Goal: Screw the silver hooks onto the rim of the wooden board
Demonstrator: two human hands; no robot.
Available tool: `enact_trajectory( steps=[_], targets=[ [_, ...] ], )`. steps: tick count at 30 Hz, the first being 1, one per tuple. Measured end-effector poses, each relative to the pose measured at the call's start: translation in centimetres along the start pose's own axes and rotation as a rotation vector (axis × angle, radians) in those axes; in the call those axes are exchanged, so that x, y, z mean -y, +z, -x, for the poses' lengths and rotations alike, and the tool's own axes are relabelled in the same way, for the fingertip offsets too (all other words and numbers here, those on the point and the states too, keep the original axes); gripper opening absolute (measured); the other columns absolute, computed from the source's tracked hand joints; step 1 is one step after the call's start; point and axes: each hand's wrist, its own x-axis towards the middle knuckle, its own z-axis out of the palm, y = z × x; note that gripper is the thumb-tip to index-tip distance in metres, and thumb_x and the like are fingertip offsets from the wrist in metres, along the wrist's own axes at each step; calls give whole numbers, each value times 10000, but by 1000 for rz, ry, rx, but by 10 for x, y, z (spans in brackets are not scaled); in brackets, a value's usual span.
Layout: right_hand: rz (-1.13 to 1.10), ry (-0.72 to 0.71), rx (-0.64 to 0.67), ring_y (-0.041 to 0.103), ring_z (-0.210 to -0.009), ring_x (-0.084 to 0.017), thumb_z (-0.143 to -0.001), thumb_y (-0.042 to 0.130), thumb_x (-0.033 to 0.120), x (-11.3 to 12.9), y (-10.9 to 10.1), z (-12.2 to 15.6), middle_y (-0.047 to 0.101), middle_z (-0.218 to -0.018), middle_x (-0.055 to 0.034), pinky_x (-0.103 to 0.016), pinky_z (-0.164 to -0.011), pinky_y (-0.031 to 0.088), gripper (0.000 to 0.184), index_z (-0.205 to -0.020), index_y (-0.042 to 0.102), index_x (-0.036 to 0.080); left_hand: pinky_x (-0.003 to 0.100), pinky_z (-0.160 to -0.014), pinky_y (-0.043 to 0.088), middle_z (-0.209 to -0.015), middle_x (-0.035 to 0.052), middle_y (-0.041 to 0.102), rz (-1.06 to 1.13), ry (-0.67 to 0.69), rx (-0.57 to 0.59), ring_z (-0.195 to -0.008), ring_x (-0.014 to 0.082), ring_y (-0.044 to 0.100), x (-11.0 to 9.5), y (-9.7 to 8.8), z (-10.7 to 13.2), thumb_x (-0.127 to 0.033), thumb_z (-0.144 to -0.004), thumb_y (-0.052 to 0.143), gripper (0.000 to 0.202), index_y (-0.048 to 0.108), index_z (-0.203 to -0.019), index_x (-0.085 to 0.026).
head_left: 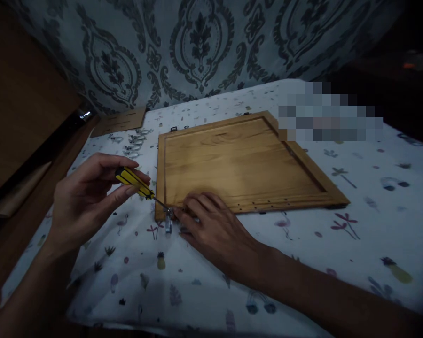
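My left hand point(88, 197) is closed around the yellow and black handle of a screwdriver point(136, 183). Its thin shaft slants down to the right, with the tip at a small metal hinge point(168, 221) on the near left corner of a framed wooden panel point(218, 159). The hinge hangs partly over the panel's near edge. My right hand point(213, 227) rests at that same edge, fingers curled and index fingertip against the hinge. What lies under its fingers is partly hidden. Several small dark screws point(255, 208) dot the panel's near border.
Several loose metal hinges point(134, 145) lie beyond the panel's left side, near a flat brown cardboard piece point(120, 123). A printed white cloth point(313, 253) covers the surface. Patterned fabric point(200, 42) rises behind, and a wooden cabinet point(24, 84) stands left. A blurred patch hides something at right.
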Motion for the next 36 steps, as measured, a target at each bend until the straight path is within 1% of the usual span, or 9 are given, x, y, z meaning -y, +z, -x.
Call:
enact_trajectory(
  steps=[4, 7, 10, 15, 19, 26, 36],
  targets=[
    [3, 1, -18, 519, -1154, -302, -961, 597, 250, 0, 0, 0, 618, -1182, -149, -469, -1047, 401, 352, -1277, 583, 97, 264, -777, 629, -927, 58, 758, -16, 21, -4, -845, 187, 749, 3, 2, 4, -157, -827, 775, 245, 716, -1065, -169],
    [-8, -2, -42, 530, -1135, -302, -966, 593, 244, 0, -1, 0, 629, -1148, -145, -463, -1027, 413, 312, -1242, 602, 100, 263, -744, 639, -925, 44, 751, -43, 86, -53, -827, 179, 746, 7, 2, 6, -157, -843, 753, 262, 715, -1101, -182],
    [-17, 0, -49, 535, -1116, -301, -974, 576, 232, 0, -2, 0, 633, -1132, -144, -461, -1008, 421, 277, -1216, 614, 103, 240, -747, 641, -905, 22, 752, -48, 139, -89, -805, 154, 743, 9, 1, 7, -130, -854, 730, 291, 715, -1137, -196],
    [-12, -13, -14, 523, -1125, -303, -958, 595, 230, 0, -3, 0, 622, -1136, -144, -450, -1002, 411, 295, -1222, 605, 97, 224, -752, 645, -896, 4, 749, -50, 127, -84, -805, 140, 743, 8, 1, 9, -83, -844, 710, 322, 718, -1139, -214],
    [-11, -11, -20, 523, -1116, -302, -959, 594, 233, -1, -3, -1, 619, -1134, -143, -446, -998, 401, 305, -1231, 599, 95, 233, -753, 651, -903, 3, 747, -48, 143, -68, -804, 141, 743, 8, 3, 10, -59, -843, 686, 342, 714, -1141, -223],
    [-27, -4, -15, 518, -1139, -296, -977, 564, 229, -1, -2, -1, 623, -1148, -154, -449, -1016, 385, 299, -1244, 601, 99, 244, -752, 652, -915, 21, 738, -62, 119, -70, -824, 158, 742, 7, 8, 10, -67, -837, 686, 332, 721, -1126, -226],
    [-37, 7, 6, 518, -1161, -296, -954, 598, 222, 0, -2, 0, 622, -1169, -160, -453, -1034, 378, 337, -1268, 594, 97, 254, -795, 629, -933, 27, 728, -45, 61, -51, -871, 158, 715, -3, 13, 14, -81, -875, 635, 314, 715, -1130, -245]
  ],
)
